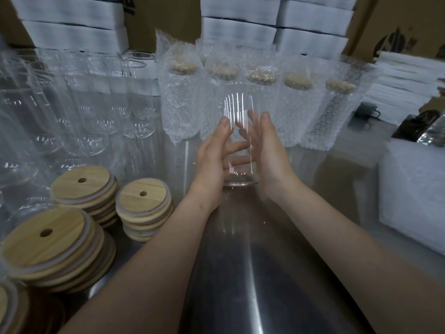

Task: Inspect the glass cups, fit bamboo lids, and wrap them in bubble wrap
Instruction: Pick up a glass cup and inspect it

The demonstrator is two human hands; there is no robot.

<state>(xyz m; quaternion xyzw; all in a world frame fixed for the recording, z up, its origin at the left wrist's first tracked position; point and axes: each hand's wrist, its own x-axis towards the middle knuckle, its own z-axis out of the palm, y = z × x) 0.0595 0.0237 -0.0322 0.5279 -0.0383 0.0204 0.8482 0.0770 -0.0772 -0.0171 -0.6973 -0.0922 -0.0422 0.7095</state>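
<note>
Glass cup (237,104): clear, upright and open-topped, held between both hands in the middle of the scene, over the steel table (240,273). I cannot tell whether its base touches the table.
Left hand (213,157): grasping the cup's left side. The thumb lies up the near wall and the fingers curl round the back, showing through the glass.
Right hand (271,150): grasping the cup's right side, thumb pointing up.
Lids (83,186): round bamboo ones, each with a small hole, piled in several stacks on the near left of the table.
Bare glasses (96,112): crowded together on the far left, behind the lids.
Wrapped cups (180,97): five in bubble wrap with lids on, in a row across the far middle, just behind the held cup.
Foam sheets (414,189): a white pile on the right.
White stacks (240,27): against the far wall, among brown boxes.
</note>
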